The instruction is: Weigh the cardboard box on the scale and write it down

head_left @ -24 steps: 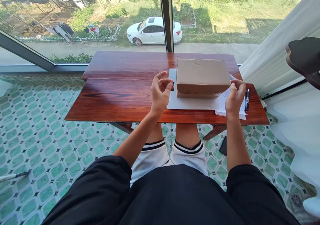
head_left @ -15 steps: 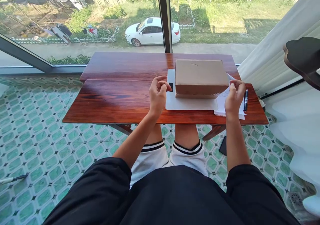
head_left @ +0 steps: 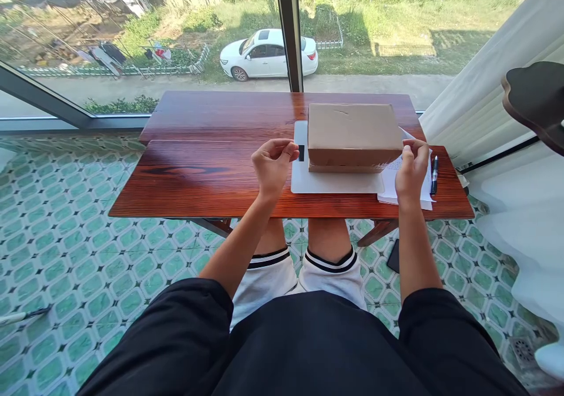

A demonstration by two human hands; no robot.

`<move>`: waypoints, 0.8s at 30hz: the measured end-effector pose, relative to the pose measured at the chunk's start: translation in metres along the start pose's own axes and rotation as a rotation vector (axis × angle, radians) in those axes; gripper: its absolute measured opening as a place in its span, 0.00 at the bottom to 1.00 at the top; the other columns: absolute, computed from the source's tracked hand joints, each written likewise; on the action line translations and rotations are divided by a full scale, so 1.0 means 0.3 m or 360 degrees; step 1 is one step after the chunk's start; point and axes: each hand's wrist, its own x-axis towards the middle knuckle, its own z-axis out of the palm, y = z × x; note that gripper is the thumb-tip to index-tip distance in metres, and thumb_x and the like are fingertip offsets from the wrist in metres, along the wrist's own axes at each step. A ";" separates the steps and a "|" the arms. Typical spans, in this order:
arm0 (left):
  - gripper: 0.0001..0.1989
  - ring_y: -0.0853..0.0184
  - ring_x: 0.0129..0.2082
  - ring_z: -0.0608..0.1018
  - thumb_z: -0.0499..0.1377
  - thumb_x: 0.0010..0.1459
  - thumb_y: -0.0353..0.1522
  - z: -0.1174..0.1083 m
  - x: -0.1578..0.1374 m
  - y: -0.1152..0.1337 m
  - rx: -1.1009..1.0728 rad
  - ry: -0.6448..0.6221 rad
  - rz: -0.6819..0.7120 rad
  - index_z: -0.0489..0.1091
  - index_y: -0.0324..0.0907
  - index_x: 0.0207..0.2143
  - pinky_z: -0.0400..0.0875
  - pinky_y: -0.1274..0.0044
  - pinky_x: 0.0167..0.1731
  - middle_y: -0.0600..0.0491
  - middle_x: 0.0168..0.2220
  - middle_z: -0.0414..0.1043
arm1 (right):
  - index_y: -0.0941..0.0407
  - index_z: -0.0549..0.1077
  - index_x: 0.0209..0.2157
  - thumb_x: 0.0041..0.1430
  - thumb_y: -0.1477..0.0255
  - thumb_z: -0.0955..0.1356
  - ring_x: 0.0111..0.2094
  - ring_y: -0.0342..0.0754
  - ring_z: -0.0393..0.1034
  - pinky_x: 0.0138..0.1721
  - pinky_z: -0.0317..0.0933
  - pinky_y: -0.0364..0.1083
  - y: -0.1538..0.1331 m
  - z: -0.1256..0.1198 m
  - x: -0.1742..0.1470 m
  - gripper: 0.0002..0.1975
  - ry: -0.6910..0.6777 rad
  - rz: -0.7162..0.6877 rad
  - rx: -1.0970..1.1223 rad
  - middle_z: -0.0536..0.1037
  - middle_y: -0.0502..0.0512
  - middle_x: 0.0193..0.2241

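Observation:
A closed brown cardboard box rests on a flat silver slab that looks like a closed laptop. My left hand is just left of the slab, thumb and forefinger pinched together; anything between them is too small to make out. A small dark rectangle shows on the slab beside those fingertips. Over the written papers, my right hand is held with curled fingers by the box's right front corner. Whether its fingertips touch the box or hold something, I cannot tell.
A black pen lies at the right of the reddish wooden table. A dark phone-like object is on the tiled floor. At right are a white curtain and a dark wavy-edged surface. Windows stand behind the table.
My left hand has shifted slightly left, away from the box, and its fingers have drawn into a tighter pinch. My right hand has barely moved. The box stays in place.

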 end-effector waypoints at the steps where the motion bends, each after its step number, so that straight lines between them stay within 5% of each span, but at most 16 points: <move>1: 0.19 0.70 0.28 0.81 0.68 0.50 0.47 0.002 0.001 -0.005 0.0040 -0.0020 0.0050 0.76 0.42 0.36 0.80 0.74 0.36 0.54 0.29 0.80 | 0.57 0.71 0.45 0.66 0.64 0.61 0.51 0.51 0.69 0.57 0.62 0.55 -0.003 0.002 0.000 0.14 -0.0016 0.0027 0.0007 0.74 0.60 0.47; 6: 0.27 0.63 0.49 0.82 0.63 0.58 0.48 0.008 0.008 -0.052 0.0077 -0.0218 0.0110 0.70 0.47 0.56 0.77 0.68 0.54 0.48 0.46 0.81 | 0.57 0.69 0.58 0.70 0.60 0.59 0.61 0.51 0.65 0.63 0.58 0.56 -0.013 0.002 -0.002 0.23 -0.0199 0.0272 -0.0007 0.71 0.61 0.59; 11: 0.38 0.55 0.68 0.65 0.60 0.58 0.52 0.034 -0.012 -0.056 0.0283 -0.0416 -0.0052 0.60 0.46 0.66 0.67 0.65 0.64 0.43 0.70 0.59 | 0.56 0.62 0.67 0.71 0.51 0.54 0.68 0.51 0.56 0.68 0.51 0.56 -0.028 -0.009 0.003 0.33 -0.0393 0.0420 -0.0127 0.62 0.60 0.67; 17: 0.43 0.59 0.69 0.65 0.53 0.63 0.52 0.077 -0.044 0.000 0.0618 -0.0549 -0.0188 0.46 0.40 0.72 0.60 0.68 0.67 0.42 0.69 0.60 | 0.57 0.64 0.66 0.69 0.46 0.52 0.67 0.54 0.58 0.68 0.50 0.57 -0.059 -0.018 0.013 0.37 -0.0515 0.0381 -0.0313 0.64 0.62 0.65; 24: 0.31 0.59 0.64 0.70 0.49 0.67 0.45 0.107 -0.050 0.031 0.0742 -0.0533 -0.0067 0.57 0.45 0.68 0.61 0.66 0.66 0.46 0.65 0.67 | 0.58 0.74 0.50 0.70 0.51 0.51 0.58 0.61 0.66 0.63 0.54 0.62 -0.084 0.011 0.005 0.32 -0.0466 0.0418 -0.0502 0.72 0.68 0.55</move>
